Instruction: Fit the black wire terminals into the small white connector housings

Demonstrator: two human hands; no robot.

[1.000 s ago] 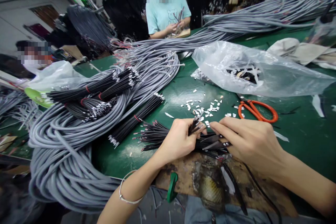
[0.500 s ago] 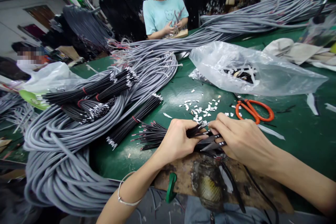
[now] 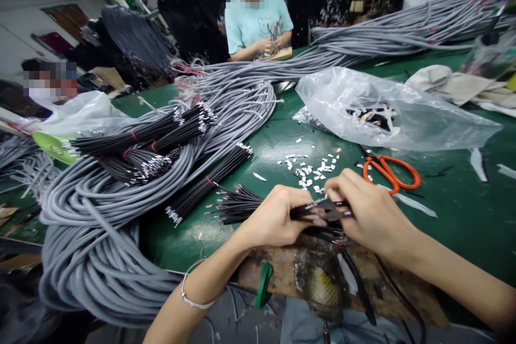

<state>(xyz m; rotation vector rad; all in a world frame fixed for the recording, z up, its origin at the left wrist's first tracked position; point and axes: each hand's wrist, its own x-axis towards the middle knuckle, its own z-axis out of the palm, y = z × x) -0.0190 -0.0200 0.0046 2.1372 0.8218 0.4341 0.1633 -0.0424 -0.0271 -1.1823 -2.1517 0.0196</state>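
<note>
My left hand [image 3: 278, 217] is closed around several short black cables [image 3: 300, 212], their ends pointing right. My right hand [image 3: 360, 209] grips a pair of dark pliers [image 3: 331, 213], whose jaws point left and lie against the cable ends. The fingertips of both hands nearly meet there, so the exact contact is partly hidden. Left of my left hand lies a fan of loose black cables [image 3: 236, 204] with reddish stripped tips. More black cables lie under my hands. Small white tag-like pieces [image 3: 312, 169] are scattered just beyond them.
Orange-handled scissors [image 3: 393, 173] lie beyond my right hand. A tied black cable bundle [image 3: 209, 183] and thick grey cable coils [image 3: 100, 215] are at left. A clear plastic bag [image 3: 427, 118] sits behind. A worn wooden board [image 3: 278, 274] edges the table; a co-worker [image 3: 258, 21] sits opposite.
The pliers' jaws have risen from below the held cables to their ends, and look more closed. My left hand has moved slightly right; the view has shifted a little.
</note>
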